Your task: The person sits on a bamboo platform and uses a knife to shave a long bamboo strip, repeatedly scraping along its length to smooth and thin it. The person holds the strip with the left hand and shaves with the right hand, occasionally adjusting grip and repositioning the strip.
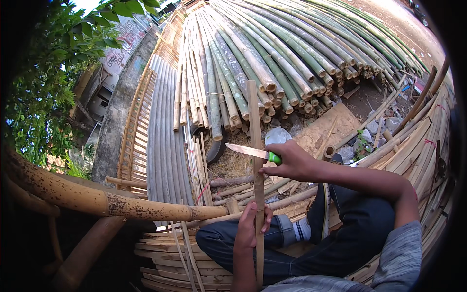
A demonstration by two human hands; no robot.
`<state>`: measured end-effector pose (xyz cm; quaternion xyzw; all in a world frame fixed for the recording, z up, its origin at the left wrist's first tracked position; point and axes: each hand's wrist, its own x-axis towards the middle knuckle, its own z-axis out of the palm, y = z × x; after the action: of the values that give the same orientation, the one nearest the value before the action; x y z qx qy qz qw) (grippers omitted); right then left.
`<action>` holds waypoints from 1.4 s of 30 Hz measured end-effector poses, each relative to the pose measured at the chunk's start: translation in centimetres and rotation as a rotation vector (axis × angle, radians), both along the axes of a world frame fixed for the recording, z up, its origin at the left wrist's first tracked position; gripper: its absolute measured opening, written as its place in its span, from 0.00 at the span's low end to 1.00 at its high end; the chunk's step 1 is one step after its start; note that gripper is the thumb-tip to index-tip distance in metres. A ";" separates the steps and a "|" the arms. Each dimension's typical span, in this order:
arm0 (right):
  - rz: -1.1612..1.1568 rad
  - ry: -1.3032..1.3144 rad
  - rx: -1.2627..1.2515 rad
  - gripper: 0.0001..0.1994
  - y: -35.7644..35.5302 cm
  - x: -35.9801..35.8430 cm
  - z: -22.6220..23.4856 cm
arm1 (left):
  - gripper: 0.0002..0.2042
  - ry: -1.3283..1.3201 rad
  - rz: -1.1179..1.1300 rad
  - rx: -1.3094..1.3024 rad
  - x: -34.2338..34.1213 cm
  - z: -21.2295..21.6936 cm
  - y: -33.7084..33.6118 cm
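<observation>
My left hand (249, 228) grips a long split bamboo strip (255, 146) near its lower end and holds it upright in front of me. My right hand (288, 160) is shut on a knife with a green handle (274, 157). Its bare steel blade (244, 150) points left and rests against the strip about halfway up. I sit with my legs crossed in dark trousers (340, 243), one white sock showing.
A big pile of green bamboo poles (272, 53) lies ahead. Thin bamboo slats (194, 160) and stacked split strips (170, 253) sit at my left. A thick spotted bamboo pole (97, 199) crosses at the left. More bamboo (418, 141) leans on the right.
</observation>
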<state>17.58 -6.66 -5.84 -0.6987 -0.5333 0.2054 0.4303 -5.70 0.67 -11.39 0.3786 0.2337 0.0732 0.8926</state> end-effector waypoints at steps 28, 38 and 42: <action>0.128 -0.546 -0.108 0.09 1.3 -1.1 -3.1 | 0.13 0.445 0.048 0.823 1.4 0.2 -1.4; -0.524 -0.485 -0.293 0.12 3.9 7.3 -0.6 | 0.13 0.426 0.010 0.714 -1.0 -1.1 -1.7; -0.703 -0.385 -0.065 0.19 -0.1 11.0 -0.5 | 0.15 0.309 -0.100 0.346 -3.7 -0.8 -4.1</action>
<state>28.58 -6.79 -6.36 -0.8776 -0.3259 -0.0721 0.3441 -9.42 -3.44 -12.21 0.5435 0.3324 0.0092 0.7707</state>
